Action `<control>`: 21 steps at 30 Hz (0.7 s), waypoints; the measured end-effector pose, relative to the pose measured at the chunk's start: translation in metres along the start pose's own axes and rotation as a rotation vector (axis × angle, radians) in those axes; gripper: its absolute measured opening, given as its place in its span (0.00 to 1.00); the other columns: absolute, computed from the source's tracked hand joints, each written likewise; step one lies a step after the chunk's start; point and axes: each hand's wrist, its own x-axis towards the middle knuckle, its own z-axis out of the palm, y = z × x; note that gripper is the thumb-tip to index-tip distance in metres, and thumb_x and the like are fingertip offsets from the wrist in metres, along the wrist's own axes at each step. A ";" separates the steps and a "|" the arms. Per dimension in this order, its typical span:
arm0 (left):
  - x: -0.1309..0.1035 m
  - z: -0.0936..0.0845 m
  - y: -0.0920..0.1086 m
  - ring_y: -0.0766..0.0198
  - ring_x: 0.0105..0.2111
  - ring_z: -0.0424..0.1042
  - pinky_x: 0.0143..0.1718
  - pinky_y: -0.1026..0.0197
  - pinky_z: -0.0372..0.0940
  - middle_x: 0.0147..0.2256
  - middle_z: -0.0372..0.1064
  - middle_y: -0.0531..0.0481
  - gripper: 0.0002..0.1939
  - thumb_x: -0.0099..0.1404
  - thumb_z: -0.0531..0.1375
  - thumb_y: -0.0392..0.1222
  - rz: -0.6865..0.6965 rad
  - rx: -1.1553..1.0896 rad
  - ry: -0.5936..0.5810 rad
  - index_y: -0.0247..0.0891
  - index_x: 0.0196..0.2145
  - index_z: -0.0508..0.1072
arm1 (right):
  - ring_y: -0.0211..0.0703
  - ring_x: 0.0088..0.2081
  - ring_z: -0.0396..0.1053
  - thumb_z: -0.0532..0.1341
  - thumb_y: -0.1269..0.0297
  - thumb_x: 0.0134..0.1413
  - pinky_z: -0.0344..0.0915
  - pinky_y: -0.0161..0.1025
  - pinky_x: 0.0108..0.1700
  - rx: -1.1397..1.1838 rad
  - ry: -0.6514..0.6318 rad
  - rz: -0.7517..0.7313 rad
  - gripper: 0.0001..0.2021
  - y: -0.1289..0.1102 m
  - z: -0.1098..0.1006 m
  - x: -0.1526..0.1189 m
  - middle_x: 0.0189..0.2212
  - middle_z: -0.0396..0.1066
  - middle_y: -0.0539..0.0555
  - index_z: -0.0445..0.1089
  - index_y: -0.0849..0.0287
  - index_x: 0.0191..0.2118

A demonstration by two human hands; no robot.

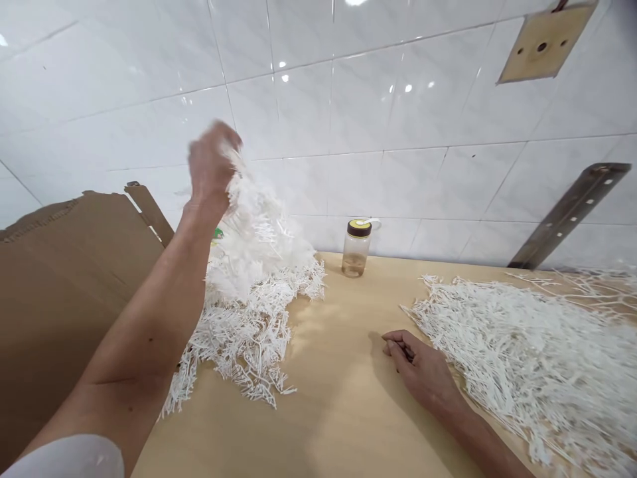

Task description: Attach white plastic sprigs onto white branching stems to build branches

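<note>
My left hand (pixel 215 162) is raised above the left heap, a little blurred, its fingers closed on a tuft of white branching strands (pixel 236 166). Below it, the left heap of white strands (pixel 249 332) spreads over the table, with a bit of green and yellow showing beside my forearm. On the tabletop, left of a second, larger heap of white strands (pixel 537 358), lies my right hand (pixel 421 368). Its fingers are curled in, and whether anything sits inside them is hidden.
A lidded bottle (pixel 355 249) with brownish liquid stands at the back of the wooden table (pixel 333 372). Brown cardboard (pixel 74 279) rises at the left. Behind is a white tiled wall (pixel 348 119) with a socket plate (pixel 545 43) and a dark metal bracket (pixel 572 212).
</note>
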 end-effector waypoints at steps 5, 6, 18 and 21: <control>-0.048 0.014 0.012 0.63 0.32 0.71 0.36 0.57 0.66 0.32 0.75 0.47 0.13 0.67 0.53 0.38 0.166 -0.109 0.069 0.35 0.41 0.76 | 0.47 0.33 0.72 0.55 0.52 0.59 0.69 0.43 0.36 0.082 -0.030 0.008 0.15 -0.009 -0.005 -0.002 0.31 0.76 0.54 0.72 0.56 0.40; -0.064 0.016 0.018 0.63 0.31 0.71 0.35 0.58 0.66 0.33 0.75 0.46 0.12 0.66 0.55 0.38 0.160 -0.144 -0.014 0.36 0.40 0.77 | 0.47 0.33 0.72 0.56 0.51 0.59 0.69 0.42 0.34 0.138 -0.070 0.027 0.16 -0.012 -0.006 -0.004 0.33 0.76 0.55 0.71 0.57 0.42; -0.284 0.064 0.069 0.58 0.41 0.74 0.42 0.55 0.70 0.44 0.74 0.46 0.21 0.63 0.51 0.28 0.193 -0.559 -0.919 0.43 0.48 0.74 | 0.49 0.47 0.71 0.64 0.65 0.54 0.72 0.47 0.46 0.530 -0.381 -0.179 0.35 -0.044 -0.006 -0.025 0.50 0.70 0.60 0.52 0.52 0.66; -0.286 0.062 0.071 0.56 0.45 0.71 0.49 0.51 0.67 0.45 0.72 0.47 0.25 0.59 0.54 0.27 0.268 -0.530 -0.967 0.46 0.51 0.72 | 0.49 0.43 0.72 0.62 0.67 0.53 0.71 0.45 0.44 0.435 -0.355 -0.299 0.21 -0.047 -0.008 -0.025 0.40 0.74 0.56 0.66 0.56 0.55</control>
